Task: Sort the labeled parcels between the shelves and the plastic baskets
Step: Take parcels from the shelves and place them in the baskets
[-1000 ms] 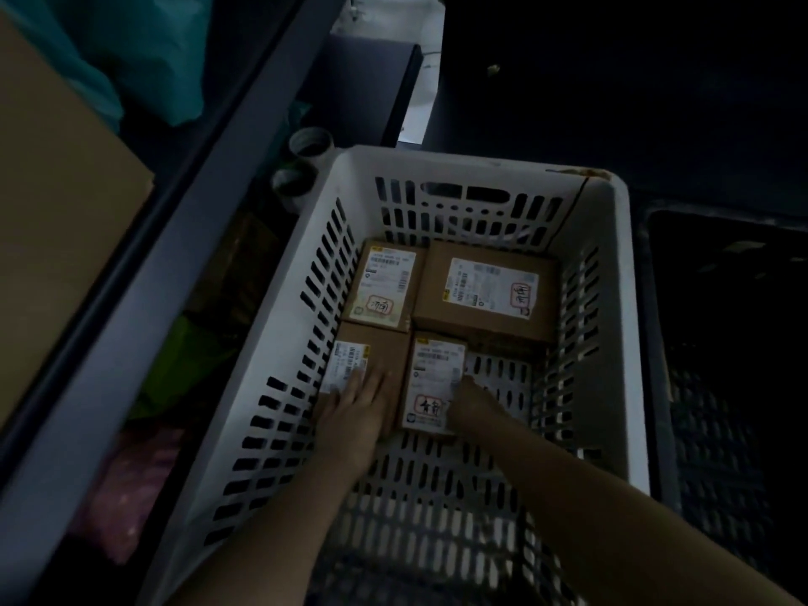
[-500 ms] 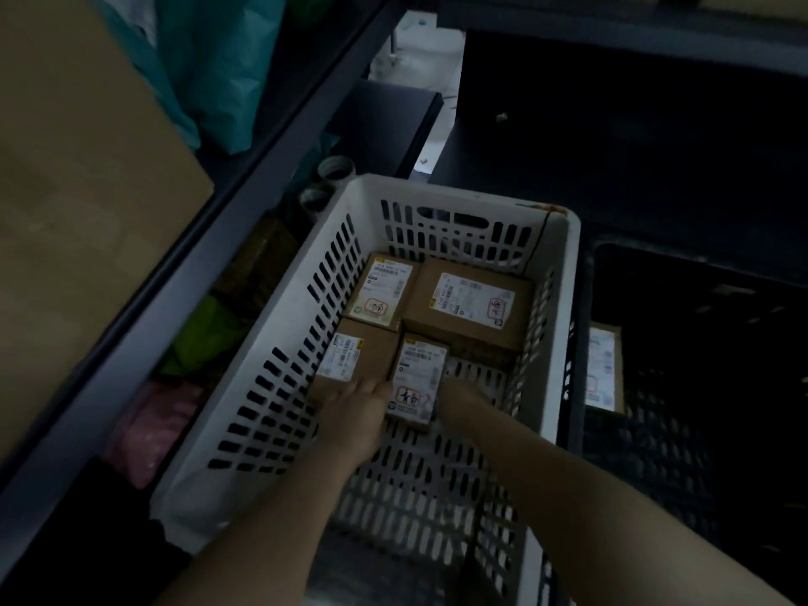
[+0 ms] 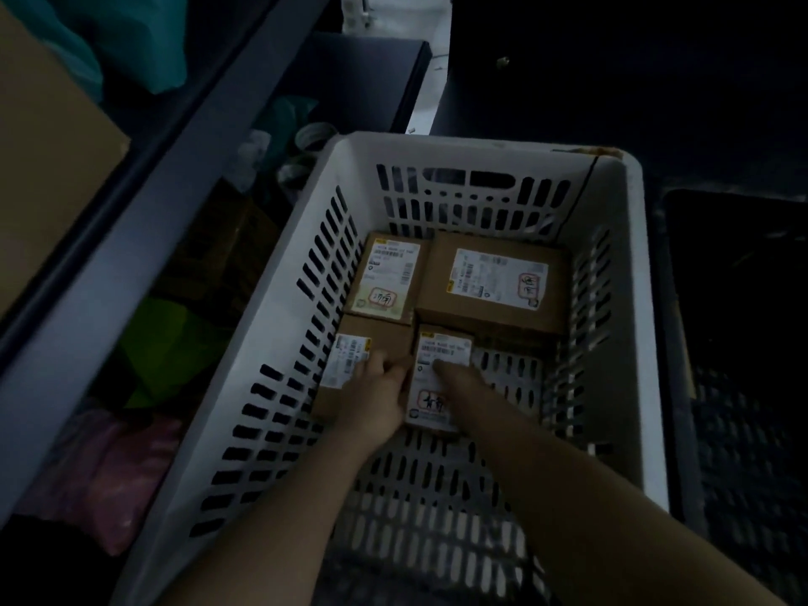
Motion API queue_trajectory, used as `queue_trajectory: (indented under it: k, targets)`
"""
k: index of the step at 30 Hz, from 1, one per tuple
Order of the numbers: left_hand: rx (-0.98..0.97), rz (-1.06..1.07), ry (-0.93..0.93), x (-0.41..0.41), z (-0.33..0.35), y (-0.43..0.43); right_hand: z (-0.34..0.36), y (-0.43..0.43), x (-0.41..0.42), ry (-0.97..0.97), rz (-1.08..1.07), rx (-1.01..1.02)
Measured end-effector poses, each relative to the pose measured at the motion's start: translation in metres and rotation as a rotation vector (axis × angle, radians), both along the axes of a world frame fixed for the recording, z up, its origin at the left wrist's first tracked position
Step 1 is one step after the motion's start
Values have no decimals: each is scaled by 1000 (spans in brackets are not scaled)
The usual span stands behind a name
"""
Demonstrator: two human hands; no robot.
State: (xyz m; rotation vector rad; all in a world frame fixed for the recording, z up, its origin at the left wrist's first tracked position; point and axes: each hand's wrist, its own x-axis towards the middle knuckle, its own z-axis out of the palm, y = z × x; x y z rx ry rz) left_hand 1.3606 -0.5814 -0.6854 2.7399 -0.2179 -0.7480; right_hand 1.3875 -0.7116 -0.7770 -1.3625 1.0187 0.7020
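I see the room only in very dim light. A dark grey metal shelf rail [image 3: 131, 264] runs diagonally across the left. A big brown cardboard box [image 3: 48, 159] and a teal plastic bag [image 3: 131, 41] sit above it. A green soft bag [image 3: 166, 343] and a pink soft bag [image 3: 109, 465] lie below. A pale strip of floor [image 3: 437, 80] shows at the top.

Nothing here can be read. The four parcels in the white basket [image 3: 481, 144] each bear a white label with barcodes and blurred print. The labels on the far-left parcel [image 3: 387, 279], far-right parcel [image 3: 494, 284] and near-right parcel [image 3: 441, 387] also carry a red-framed handwritten mark, illegible. The near-left parcel [image 3: 350, 365] shows only barcodes.
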Motion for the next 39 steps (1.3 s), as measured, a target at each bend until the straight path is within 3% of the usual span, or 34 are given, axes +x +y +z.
queue_trajectory:
  k: [2,4,9,13,22,25,30,39]
  targets:
    - [-53,35,53,4,0,2,-49,-9,1,-5,-74,-52]
    - [-75,69,82,8,4,1,-57,-10,-2,-4,-114,-65]
    - [-99,86,83,6,12,-2,49,13,-24,-81,-166,-95]
    - [-112,38,91,-5,22,1,76,10,-34,-101,-128,-215]
    - [-200,21,-372,-5,149,-36,214,-24,-36,-314,124,-308]
    - [-261,11,-433,-3,200,-68,270,-65,-48,-450,98,-395]
    - [-305,-189,-452,-13,252,-160,324,-178,-80,-612,-44,-457]
    - [-143,-523,-398,-98,258,-381,327,-420,-211,-549,-238,-561]
